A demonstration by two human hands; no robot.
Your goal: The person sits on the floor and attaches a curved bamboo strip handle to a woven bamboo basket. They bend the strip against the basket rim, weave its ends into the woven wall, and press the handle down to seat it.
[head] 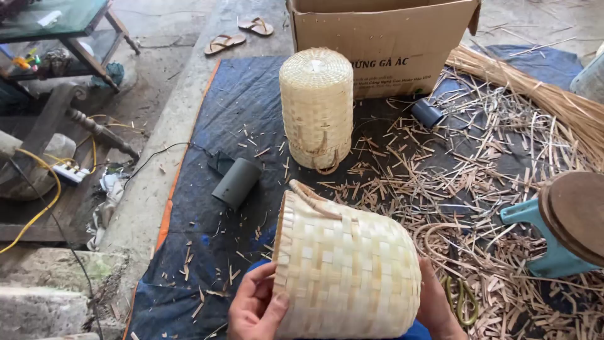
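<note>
**A:** What do the hands hold?

**B:** A pale, barrel-shaped basket of woven bamboo strips, lying on its side over the person's lap. The left hand cups its open rim, fingers spread and pressed to the weave. The right hand steadies the closed far end; most of its fingers are hidden behind the basket, so I cannot tell how they are set.

**A:** How finished does it look?

**B:** The body looks fully woven and a loop handle sits at the rim. Whether any trimming remains cannot be seen. A second, finer-woven cylindrical basket stands upright further off, seemingly complete.

**A:** What lies around?

**B:** A dark blue tarpaulin littered with bamboo offcuts. A grey plastic tube lies just left of the held basket, a smaller dark tube near an open cardboard box. A bundle of long straw-coloured strips lies to the right, and a round wooden stool on a teal base stands close beside the right hand. Green-handled shears rest among the scraps.
</note>
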